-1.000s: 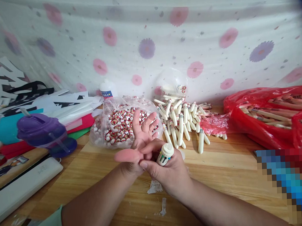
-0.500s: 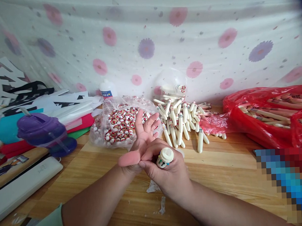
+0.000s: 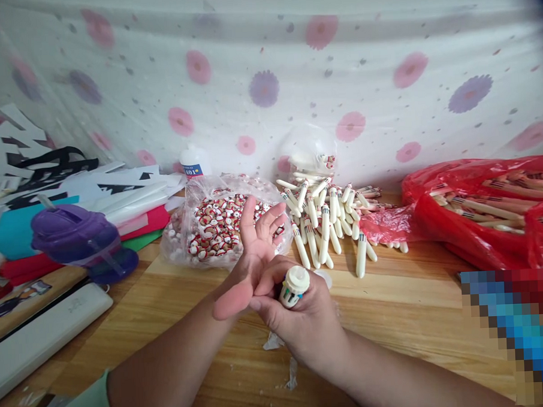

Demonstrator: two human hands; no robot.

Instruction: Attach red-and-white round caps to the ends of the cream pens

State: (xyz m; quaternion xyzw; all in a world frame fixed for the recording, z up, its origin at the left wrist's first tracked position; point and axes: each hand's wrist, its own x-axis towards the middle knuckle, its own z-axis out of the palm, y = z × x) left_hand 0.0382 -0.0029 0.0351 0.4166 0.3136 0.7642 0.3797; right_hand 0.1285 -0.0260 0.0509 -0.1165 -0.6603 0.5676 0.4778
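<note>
My right hand is wrapped round a cream multicolour pen. The pen's round, hollow-looking end points up towards me, and coloured sliders show just below it; the rest of the barrel is hidden by the hand. My left hand is palm up with its fingers spread, and no object shows on it. The right thumb and forefinger meet against the left palm, near the base of its thumb. Whether something tiny sits between those fingertips, I cannot tell. Behind the left hand lies a clear bag of small red, white and brown face-like pieces.
Several cream pens are heaped behind my hands. More fill a red plastic bag at right. A glue bottle stands at the back. At left are a purple cup, a long white case and coloured sheets.
The right hand and pen have shifted very slightly left, with the pen turned a little. The left thumb has tipped slightly downward. Everything on the table lies as before.
</note>
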